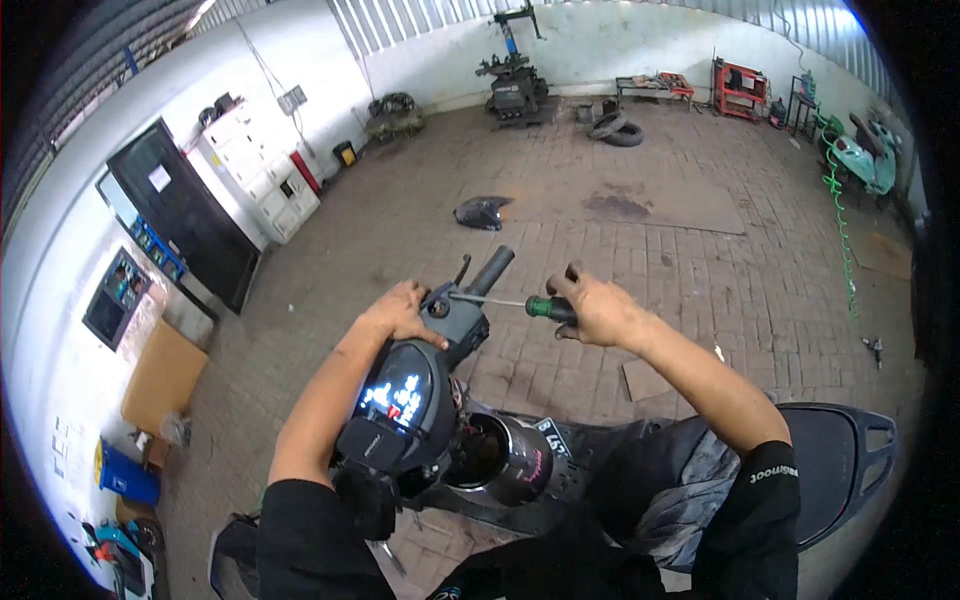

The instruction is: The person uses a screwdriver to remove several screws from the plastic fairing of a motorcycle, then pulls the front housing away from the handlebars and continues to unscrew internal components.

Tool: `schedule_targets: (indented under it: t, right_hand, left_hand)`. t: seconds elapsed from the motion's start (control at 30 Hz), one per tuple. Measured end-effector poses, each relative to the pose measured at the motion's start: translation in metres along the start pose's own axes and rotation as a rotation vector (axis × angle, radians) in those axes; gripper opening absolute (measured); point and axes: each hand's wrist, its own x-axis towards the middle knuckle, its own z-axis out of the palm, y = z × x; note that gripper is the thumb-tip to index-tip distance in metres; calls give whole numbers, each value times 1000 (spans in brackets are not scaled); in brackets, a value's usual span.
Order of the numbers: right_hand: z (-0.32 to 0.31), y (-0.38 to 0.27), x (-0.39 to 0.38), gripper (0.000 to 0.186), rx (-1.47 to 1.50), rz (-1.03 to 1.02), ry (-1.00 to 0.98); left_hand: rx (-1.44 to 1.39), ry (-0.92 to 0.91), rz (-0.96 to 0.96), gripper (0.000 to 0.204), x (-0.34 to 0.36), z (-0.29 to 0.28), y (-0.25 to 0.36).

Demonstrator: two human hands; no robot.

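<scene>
A screwdriver (545,308) with a green and black handle lies level in my right hand (600,312), whose fingers are closed around the handle's end. Its thin shaft points left, and the tip meets the scooter's handlebar housing (466,325) near the brake lever (462,270). My left hand (400,314) grips that same dark housing from the left, thumb along the near side. Beyond both hands sticks out the black handlebar grip (492,268). Closer to me, the round dashboard (395,385) is lit. The exact spot under the screwdriver tip is too small to make out.
Below the dashboard is an open cylindrical container (525,462). The scooter's black seat (825,465) extends right. A dark body panel (483,212) lies on the brick floor ahead, with tyres (617,130) farther back. A green coiled hose (840,220) hangs at the right.
</scene>
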Motion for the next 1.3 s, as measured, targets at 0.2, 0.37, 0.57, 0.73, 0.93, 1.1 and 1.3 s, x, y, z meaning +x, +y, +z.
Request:
schedule_targets:
  t: [0.2,0.37,0.57,0.73,0.93,1.1,1.3]
  right_hand:
    - [17,12,-7,44,-17,-46,178]
    - [17,12,1,43,166,-1,116]
    - [10,1,-9,43,75,37,256]
    - [11,27,-71,39,238,155,434]
    - [63,22,-216,33,449,390,437]
    - [82,-9,-270,36,468,473,328]
    - [95,-15,-276,40,468,423,237]
  left_hand:
    - [-90,211,-30,73,-17,-38,11]
    - [-432,605,-56,32,-23,-121,9]
    - [-1459,859,209,25,-3,-179,166]
    - [-2250,588,267,24,2,-113,269]
    - [-2496,463,-307,31,-4,99,247]
    - [-2932,281,-390,28,-35,218,226]
    - [-2809,325,-382,40,-62,213,236]
